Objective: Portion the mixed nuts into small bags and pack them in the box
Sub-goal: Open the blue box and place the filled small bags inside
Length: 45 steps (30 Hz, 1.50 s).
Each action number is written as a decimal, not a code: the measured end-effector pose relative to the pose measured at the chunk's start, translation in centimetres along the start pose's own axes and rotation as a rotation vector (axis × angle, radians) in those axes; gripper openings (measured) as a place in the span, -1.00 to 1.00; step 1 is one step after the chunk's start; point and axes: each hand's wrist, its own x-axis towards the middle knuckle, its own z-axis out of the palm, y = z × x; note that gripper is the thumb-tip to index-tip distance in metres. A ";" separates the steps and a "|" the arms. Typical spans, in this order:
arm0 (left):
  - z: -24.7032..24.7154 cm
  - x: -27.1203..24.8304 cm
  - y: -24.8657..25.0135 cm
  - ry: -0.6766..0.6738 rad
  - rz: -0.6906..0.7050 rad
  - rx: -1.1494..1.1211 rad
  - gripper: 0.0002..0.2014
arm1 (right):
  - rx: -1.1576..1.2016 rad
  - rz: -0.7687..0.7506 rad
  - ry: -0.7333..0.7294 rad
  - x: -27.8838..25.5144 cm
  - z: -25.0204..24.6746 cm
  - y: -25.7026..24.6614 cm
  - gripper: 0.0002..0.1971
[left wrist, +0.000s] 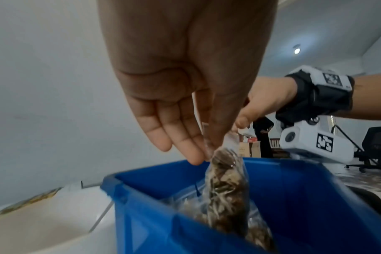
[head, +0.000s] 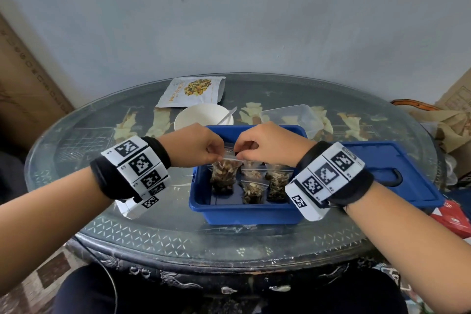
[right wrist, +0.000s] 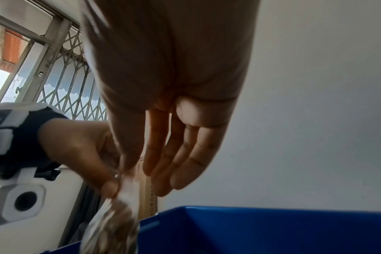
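Left hand (head: 196, 144) and right hand (head: 267, 144) each pinch the top edge of 1 filled nut bag (head: 224, 176), hanging over the blue box (head: 244, 209) on the desk (head: 102, 227). 3 filled bags (head: 265, 183) lie inside. White bowl (head: 201, 116) beyond.

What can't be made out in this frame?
- Bag's zip seal, head view: fingers of left hand and right hand cover it; shut or not is unclear.
- Box floor: bags hide it.
- Bowl contents: rim cut by the hands.
- Pouch lettering: too small.
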 end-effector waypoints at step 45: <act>16.4 21.5 23.3 -0.075 -0.595 -0.667 -0.55 | 0.133 1.064 0.204 -20.3 -1.5 29.3 -0.39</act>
